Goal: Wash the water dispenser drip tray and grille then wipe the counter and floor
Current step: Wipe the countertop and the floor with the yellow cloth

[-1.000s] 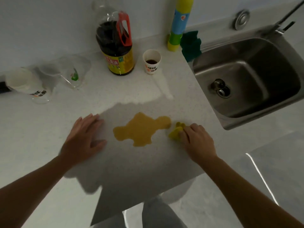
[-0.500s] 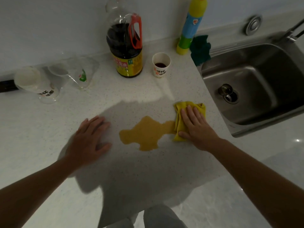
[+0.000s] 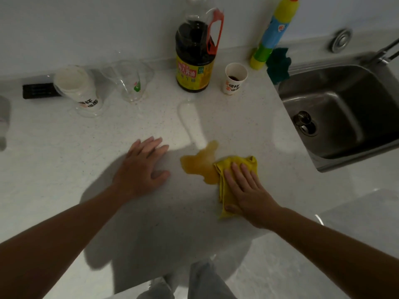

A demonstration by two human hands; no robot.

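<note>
A yellow-brown puddle (image 3: 199, 162) lies on the white speckled counter (image 3: 151, 223). A yellow cloth (image 3: 237, 164) is spread over the puddle's right edge. My right hand (image 3: 248, 188) presses flat on the cloth, fingers together and pointing away from me. My left hand (image 3: 141, 169) rests flat on the bare counter to the left of the puddle, fingers slightly apart, holding nothing. No drip tray or grille is in view.
At the back stand a dark soy sauce bottle (image 3: 195, 59), a small paper cup (image 3: 235, 78), a yellow-green cleaner bottle (image 3: 274, 33), a green rag (image 3: 278, 65) and clear plastic cups (image 3: 129, 83). A steel sink (image 3: 345, 108) sits right. Grey floor (image 3: 323, 244) lies below the counter edge.
The cloth went from bunched in my right hand to spread flat, and it now covers the puddle's right part. The visible puddle is smaller. My left hand stays in place.
</note>
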